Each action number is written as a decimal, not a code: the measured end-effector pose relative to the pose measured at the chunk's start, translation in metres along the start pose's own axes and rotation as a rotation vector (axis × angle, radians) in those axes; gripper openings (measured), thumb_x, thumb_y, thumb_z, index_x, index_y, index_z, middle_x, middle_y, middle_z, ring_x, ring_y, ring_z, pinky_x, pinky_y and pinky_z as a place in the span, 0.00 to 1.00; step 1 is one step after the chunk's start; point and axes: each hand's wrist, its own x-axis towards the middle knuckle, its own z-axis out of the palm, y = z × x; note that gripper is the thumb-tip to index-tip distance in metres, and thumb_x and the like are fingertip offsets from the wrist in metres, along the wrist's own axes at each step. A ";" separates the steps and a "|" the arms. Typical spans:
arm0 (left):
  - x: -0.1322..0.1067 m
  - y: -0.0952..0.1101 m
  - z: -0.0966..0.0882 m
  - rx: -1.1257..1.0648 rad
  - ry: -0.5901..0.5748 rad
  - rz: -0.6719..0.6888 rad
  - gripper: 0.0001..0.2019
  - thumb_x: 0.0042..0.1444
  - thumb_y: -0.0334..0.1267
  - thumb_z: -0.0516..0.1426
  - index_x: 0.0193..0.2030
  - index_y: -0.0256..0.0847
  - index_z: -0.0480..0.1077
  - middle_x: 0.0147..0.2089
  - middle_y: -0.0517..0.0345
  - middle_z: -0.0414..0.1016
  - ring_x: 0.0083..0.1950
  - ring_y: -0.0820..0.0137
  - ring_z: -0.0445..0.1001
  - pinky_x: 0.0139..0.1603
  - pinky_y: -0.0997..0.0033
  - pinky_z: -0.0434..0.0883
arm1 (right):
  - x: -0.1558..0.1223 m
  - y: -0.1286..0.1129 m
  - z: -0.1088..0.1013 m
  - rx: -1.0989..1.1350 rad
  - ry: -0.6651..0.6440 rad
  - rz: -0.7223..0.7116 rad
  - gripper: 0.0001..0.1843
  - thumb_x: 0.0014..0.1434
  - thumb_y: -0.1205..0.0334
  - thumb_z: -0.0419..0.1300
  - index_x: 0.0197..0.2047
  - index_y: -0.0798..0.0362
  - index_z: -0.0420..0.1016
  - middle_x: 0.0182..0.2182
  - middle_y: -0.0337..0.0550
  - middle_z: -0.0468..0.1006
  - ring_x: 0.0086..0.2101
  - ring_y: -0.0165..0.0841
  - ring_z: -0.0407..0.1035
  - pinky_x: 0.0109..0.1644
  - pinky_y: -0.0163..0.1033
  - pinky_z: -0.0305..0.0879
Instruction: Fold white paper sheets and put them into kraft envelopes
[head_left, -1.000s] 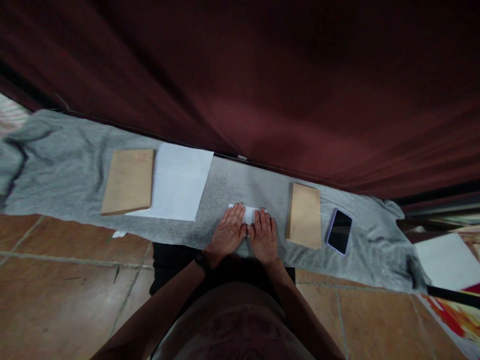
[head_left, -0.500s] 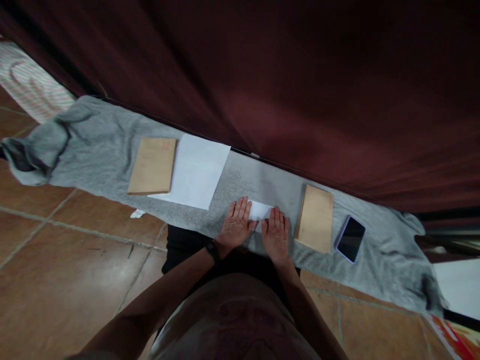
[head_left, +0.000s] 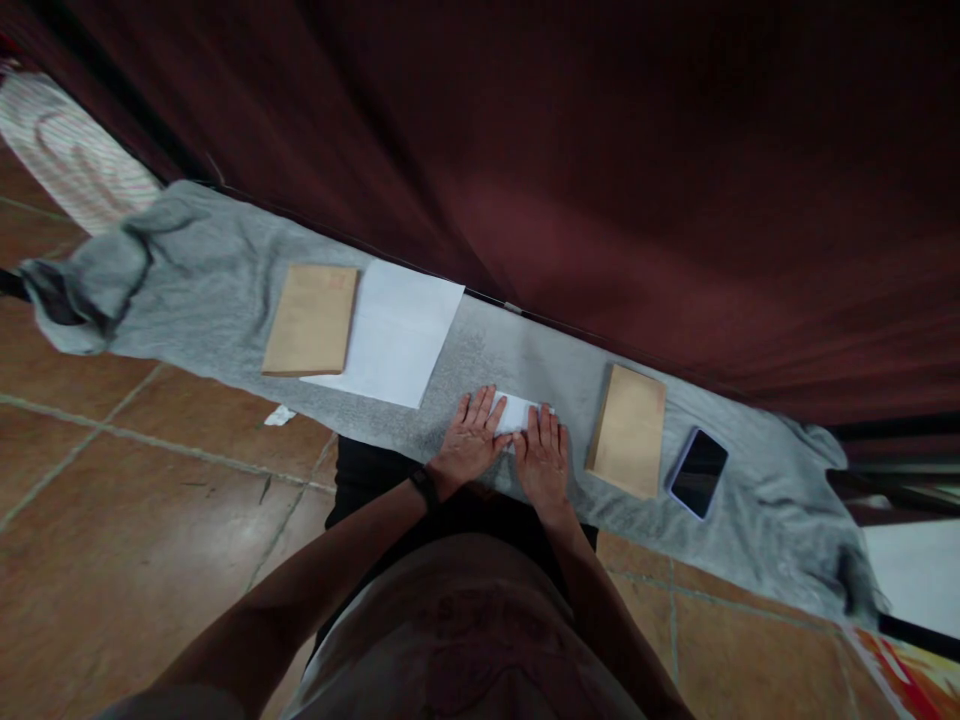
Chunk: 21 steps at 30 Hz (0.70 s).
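A small folded sheet of white paper [head_left: 514, 412] lies on the grey cloth in front of me. My left hand [head_left: 472, 440] rests flat on its left end, fingers stretched out, a dark band on the wrist. Flat on the right end is my right hand [head_left: 544, 460], its fingers extended too. The two thumbs nearly meet at the paper's near edge. Both palms face down and cover part of the paper. Left of my hands are larger white sheets [head_left: 409, 325], partly under a stack of brown envelopes [head_left: 311, 320].
A second stack of brown envelopes [head_left: 628, 430] lies right of my hands, with a phone [head_left: 699, 472] beyond it. The grey cloth [head_left: 210, 270] covers a long narrow surface. A dark red curtain [head_left: 525, 150] hangs along its far edge. A white scrap [head_left: 280, 415] is on the tiled floor.
My right hand has slid left over the folded paper, bringing the thumbs closer together. My left hand stays on the left end. The view has shifted slightly.
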 end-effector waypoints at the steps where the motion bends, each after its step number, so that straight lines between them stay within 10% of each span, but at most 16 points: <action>1: 0.000 0.000 0.000 -0.001 0.000 -0.003 0.33 0.72 0.50 0.49 0.76 0.30 0.55 0.80 0.33 0.48 0.81 0.50 0.49 0.78 0.43 0.51 | -0.001 0.002 0.000 0.000 0.009 0.006 0.32 0.77 0.54 0.46 0.76 0.61 0.54 0.74 0.64 0.57 0.72 0.51 0.54 0.72 0.65 0.52; 21: -0.023 -0.029 0.007 -0.034 0.103 0.053 0.36 0.72 0.51 0.46 0.77 0.27 0.52 0.77 0.33 0.56 0.79 0.50 0.55 0.77 0.43 0.53 | -0.005 0.006 0.000 -0.018 0.077 0.083 0.34 0.77 0.52 0.46 0.76 0.65 0.55 0.71 0.62 0.63 0.70 0.49 0.58 0.73 0.58 0.54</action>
